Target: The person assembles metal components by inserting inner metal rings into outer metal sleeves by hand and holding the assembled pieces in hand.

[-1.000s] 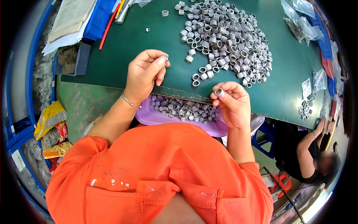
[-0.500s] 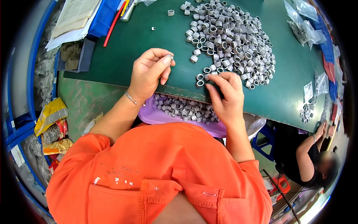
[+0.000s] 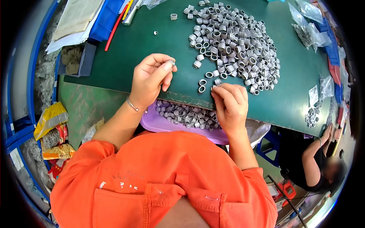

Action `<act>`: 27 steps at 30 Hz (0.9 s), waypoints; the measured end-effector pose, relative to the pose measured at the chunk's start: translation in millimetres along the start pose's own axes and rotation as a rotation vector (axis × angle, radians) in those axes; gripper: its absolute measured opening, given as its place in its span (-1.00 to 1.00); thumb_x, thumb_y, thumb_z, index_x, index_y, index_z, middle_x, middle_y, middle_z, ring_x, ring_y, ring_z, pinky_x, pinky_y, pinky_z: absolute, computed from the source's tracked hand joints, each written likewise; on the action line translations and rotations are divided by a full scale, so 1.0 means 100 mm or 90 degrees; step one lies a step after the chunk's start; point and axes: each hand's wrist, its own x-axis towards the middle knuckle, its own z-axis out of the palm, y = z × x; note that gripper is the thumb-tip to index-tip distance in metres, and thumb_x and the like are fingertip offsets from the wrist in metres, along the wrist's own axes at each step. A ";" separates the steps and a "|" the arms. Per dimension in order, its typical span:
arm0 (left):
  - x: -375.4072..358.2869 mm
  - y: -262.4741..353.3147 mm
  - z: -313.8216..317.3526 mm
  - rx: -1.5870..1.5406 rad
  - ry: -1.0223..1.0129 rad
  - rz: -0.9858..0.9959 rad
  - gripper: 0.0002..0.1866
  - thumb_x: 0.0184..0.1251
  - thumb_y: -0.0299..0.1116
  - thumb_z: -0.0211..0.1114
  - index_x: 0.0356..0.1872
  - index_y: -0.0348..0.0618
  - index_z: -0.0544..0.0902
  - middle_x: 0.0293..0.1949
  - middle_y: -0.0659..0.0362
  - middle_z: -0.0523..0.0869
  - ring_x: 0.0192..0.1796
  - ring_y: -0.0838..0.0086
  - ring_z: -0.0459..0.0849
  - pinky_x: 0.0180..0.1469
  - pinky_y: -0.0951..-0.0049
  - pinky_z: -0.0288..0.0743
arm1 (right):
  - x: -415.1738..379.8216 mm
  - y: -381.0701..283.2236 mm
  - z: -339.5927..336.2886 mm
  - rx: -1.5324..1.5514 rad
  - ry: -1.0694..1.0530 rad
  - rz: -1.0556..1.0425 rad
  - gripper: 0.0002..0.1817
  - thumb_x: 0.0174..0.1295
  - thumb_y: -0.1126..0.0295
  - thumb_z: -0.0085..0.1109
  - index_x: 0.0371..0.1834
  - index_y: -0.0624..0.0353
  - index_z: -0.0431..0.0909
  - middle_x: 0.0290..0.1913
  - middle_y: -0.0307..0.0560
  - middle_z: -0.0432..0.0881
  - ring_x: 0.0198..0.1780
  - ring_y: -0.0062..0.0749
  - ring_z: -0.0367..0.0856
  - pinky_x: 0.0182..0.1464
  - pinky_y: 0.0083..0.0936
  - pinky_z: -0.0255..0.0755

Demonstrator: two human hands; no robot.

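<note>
Between thumb and forefinger, my left hand [image 3: 152, 78] pinches a small metal ring [image 3: 172, 62] above the green table [image 3: 125, 64]. My right hand [image 3: 232, 102] is closed at the table's front edge, its thumb and fingertips pinching another metal ring [image 3: 213, 87]. Two loose rings [image 3: 202, 85] lie just left of those fingertips. Beyond them spreads a large pile of grey metal rings [image 3: 235, 41]. Under the table edge, a purple basket [image 3: 152, 121] holds many more rings, partly hidden by my right hand.
Papers, a blue tray [image 3: 104, 22], a red pencil [image 3: 116, 28] and a grey bin [image 3: 87, 59] are at the back left. Plastic bags [image 3: 310, 32] lie at the right. A co-worker [image 3: 311, 163] sits at the lower right, hands at the table edge.
My right thumb and fingertips have closed together on a ring at the table edge. My left hand still pinches its ring and has shifted slightly.
</note>
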 end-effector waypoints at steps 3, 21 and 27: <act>-0.02 -0.01 -0.01 -0.032 0.004 0.025 -0.87 0.28 -0.52 0.04 -0.21 -0.35 0.48 -0.36 0.09 0.57 -0.58 0.68 0.41 -0.63 0.72 0.28 | -0.04 -0.01 0.02 0.067 0.038 0.095 -0.67 -0.23 0.61 0.31 -0.36 0.16 0.43 -0.31 -0.12 0.57 -0.28 -0.24 0.49 -0.21 -0.39 0.31; -0.39 -0.27 0.13 -0.027 -0.112 0.044 -0.81 0.29 -0.45 -0.01 -0.13 -0.30 0.39 -0.12 0.10 0.47 -0.12 0.44 0.49 -0.08 0.46 0.43 | -0.18 -0.02 0.08 0.160 0.105 0.186 -0.64 -0.24 0.58 0.38 -0.35 0.16 0.43 -0.36 -0.13 0.58 -0.35 -0.30 0.52 -0.31 -0.48 0.39; -0.44 -0.06 0.41 -0.332 -0.164 -0.547 -0.62 0.43 -0.14 -0.25 -0.09 -0.22 0.42 -0.40 0.07 0.54 -0.63 0.53 0.39 -0.79 0.73 0.10 | 0.03 -0.22 -0.15 0.255 -0.015 -0.056 -0.81 -0.19 0.55 0.34 -0.45 0.28 0.57 -0.33 -0.03 0.57 -0.35 -0.26 0.54 -0.33 -0.47 0.42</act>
